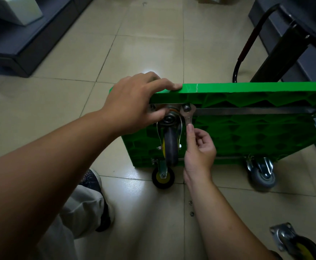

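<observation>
Beige floor tiles carry my green cart, tipped onto its long edge. My left hand curls over its top edge, steadying it beside the caster. My right hand pinches the wrench, seated on the plate's bolt. I should keep it fully seated and turn squarely.
</observation>
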A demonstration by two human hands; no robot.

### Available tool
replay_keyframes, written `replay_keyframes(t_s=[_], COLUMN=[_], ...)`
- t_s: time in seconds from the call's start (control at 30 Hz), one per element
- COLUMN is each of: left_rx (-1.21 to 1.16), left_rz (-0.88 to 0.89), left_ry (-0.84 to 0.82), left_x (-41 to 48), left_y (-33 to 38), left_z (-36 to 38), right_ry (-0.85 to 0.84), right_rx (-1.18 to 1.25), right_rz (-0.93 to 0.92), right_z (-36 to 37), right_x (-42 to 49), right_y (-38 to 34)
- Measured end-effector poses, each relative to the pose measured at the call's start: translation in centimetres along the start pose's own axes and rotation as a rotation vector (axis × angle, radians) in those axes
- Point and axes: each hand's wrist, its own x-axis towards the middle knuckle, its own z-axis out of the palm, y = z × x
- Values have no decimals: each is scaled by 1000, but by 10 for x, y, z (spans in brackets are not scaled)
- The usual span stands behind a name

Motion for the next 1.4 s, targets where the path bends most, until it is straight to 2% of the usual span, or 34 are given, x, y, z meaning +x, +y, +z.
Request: replay_keyframes(t_s=[0.37,0.43,0.5,0.63,0.77,0.87,0.93,1.03,1.1,1.17,1.2,1.27,1.3,1.33,1.4], left_rx=[5,4,5,-3,6,15,19,7,1,-1,-1,-2,-2,0,7], left_rz=[7,4,2,5,19,20,12,8,9,4,3,5,8,10,8], left_ry=[3,2,9,16,17,16,18,15,8,9,11,14,15,13,6], left_x=[-1,-1,-1,-1,-2,-2,-2,-2,-1,-2,-2,-2,-2,-2,-1], left_y=[-1,-2,-1,0,0,0,0,0,0,0,-1,0,1,1,0], left_z=[0,1,1,0,1,1,1,0,0,0,0,0,0,0,0], right_ry=[-51,-67,-95,-206,-338,-376,-394,-407,-393,-358,-320,-185,-103,-45,-17], right_rx=[-358,-522,-791,-1301,-1628,-1830,-1909,-1825,-1612,-1226,-942,-377,-184,-52,48], right_rz=[-324,-411,-584,-1072,-1425,-1600,-1612,-1497,-1284,-928,-726,-360,-191,-37,157], right_z=[-14,-26,-37,-31,-5,15,21,11,-6,-23,-29,-32,-31,-30,-27], right_x=[30,40,47,53,47,39,35,34,37,37,33,22,17,12,6], right_y=[-10,-25,-51,-126,-169,-177,-181,-190,-190,-177,-164,-130,-110,-92,-58])
